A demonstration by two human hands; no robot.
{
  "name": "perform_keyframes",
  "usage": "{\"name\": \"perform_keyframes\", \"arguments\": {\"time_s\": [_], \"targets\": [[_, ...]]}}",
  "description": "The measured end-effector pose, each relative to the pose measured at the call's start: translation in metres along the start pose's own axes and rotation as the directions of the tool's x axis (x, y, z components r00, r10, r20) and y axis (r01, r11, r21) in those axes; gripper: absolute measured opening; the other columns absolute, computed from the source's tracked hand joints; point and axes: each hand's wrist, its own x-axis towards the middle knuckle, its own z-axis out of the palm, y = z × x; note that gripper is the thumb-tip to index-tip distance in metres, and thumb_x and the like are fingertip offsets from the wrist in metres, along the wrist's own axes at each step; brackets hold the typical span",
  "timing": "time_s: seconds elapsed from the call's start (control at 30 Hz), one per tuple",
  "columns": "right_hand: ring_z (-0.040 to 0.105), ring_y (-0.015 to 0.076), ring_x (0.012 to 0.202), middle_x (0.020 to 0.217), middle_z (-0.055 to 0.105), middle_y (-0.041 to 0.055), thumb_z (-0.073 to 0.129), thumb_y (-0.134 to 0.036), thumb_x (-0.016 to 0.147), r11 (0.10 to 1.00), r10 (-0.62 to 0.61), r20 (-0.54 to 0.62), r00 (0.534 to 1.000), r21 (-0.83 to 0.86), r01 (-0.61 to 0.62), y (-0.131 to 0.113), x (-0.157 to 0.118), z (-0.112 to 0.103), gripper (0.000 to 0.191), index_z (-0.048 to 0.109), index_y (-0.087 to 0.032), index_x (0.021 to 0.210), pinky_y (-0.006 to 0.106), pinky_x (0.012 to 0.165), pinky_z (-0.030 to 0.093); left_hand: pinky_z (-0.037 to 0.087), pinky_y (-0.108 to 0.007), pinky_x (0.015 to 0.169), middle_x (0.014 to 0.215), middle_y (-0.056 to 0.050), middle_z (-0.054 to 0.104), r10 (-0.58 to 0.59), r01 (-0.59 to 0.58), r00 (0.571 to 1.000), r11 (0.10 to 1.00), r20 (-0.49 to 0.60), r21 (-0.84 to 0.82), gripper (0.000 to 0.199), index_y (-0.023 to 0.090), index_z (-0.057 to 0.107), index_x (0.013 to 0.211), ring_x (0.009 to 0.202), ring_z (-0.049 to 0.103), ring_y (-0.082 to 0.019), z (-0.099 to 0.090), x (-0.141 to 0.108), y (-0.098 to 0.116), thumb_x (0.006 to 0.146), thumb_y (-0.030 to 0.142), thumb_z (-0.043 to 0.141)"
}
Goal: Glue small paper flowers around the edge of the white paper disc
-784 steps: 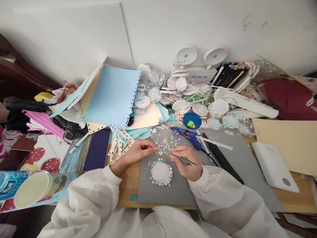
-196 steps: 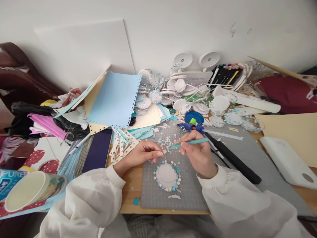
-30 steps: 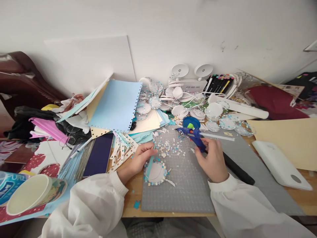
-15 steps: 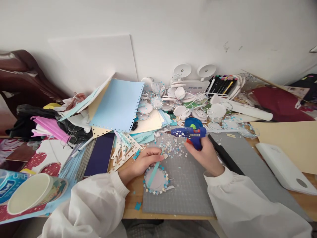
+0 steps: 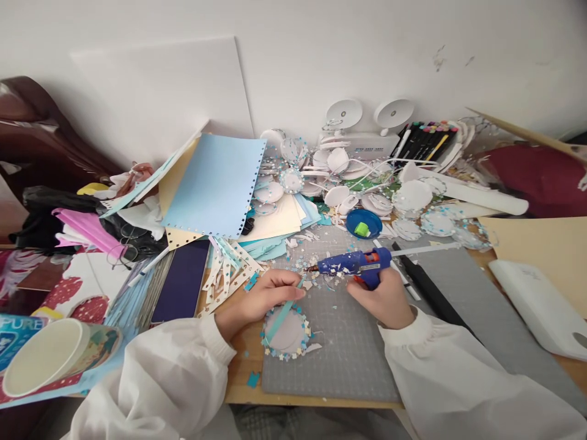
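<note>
The right hand (image 5: pixel 387 299) is wrapped around the grip of a blue glue gun (image 5: pixel 351 264), covering its lower part. The left hand (image 5: pixel 266 299) is curled on teal tweezers (image 5: pixel 283 319), thumb and forefinger pinched; whatever sits between those tips is too small to make out. The hands are apart, with the gun's nozzle near the left fingertips. Below them, a star-edged disc (image 5: pixel 296 336) lies at the left side of a grey cutting mat (image 5: pixel 343 360), partly covered by the tweezers. A white power bank (image 5: pixel 536 305) is cut off at the right.

"PURE" reads on a blue pack (image 5: pixel 21 324) behind a paper cup (image 5: pixel 46 354). Characters on the base under 2 round lamp heads (image 5: pixel 343 113), and on the gun's label, are too small to read.

The mat's near edge lies just beside the table's (image 5: pixel 241 382) front edge; its grid extends from the disc to the right sleeve (image 5: pixel 440 360).
</note>
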Motion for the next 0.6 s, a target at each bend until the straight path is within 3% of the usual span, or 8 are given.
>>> {"name": "perform_keyframes", "arguments": {"time_s": [0.27, 0.6], "targets": [[0.036, 0.0116, 0.039, 0.039, 0.036, -0.0043, 0.058, -0.029, 0.056, 0.992, -0.044, -0.033, 0.998, -0.119, 0.040, 0.0021, 0.0003, -0.0042, 0.025, 0.037, -0.024, 0.044, 0.028, 0.042, 0.032, 0.015, -0.028, 0.051, 0.055, 0.005, 0.021, 0.008, -0.007, 1.000, 1.000, 0.002, -0.008, 0.048, 0.019, 0.024, 0.054, 0.052, 0.021, -0.008, 0.0005, -0.0002, 0.0008, 0.078, 0.035, 0.062], [0.033, 0.0093, 0.038, 0.037, 0.033, -0.0055, 0.055, -0.029, 0.057, 0.990, -0.080, -0.034, 0.996, -0.119, 0.075, -0.0018, 0.0025, -0.0056, 0.026, 0.034, -0.023, 0.042, 0.025, 0.041, 0.031, 0.015, -0.027, 0.051, 0.055, 0.006, 0.020, 0.021, -0.021, 1.000, 1.000, -0.009, -0.007, 0.049, 0.019, 0.023, 0.054, 0.051, 0.020, -0.008, 0.0011, 0.0003, 0.0016, 0.077, 0.035, 0.063]]}}
